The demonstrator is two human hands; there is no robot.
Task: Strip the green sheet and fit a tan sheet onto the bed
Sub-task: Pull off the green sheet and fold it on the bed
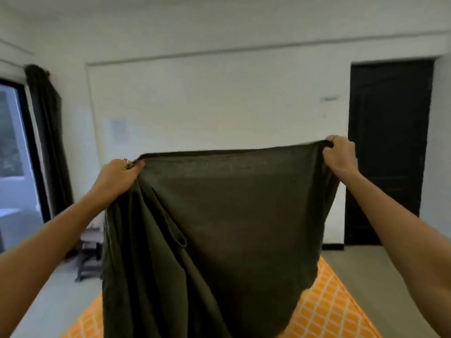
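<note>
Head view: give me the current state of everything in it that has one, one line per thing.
Green sheet: off the mattress, held up by its top edge, hanging in folds.
Left hand: grip closed on the sheet's left corner.
Right hand: grip closed on the sheet's right corner.
Mattress: bare where it shows, orange patterned cover exposed.
Door: closed.
Curtain: bunched beside the window.

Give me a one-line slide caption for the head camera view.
Left hand and right hand hold the green sheet up above the orange patterned mattress.
</note>
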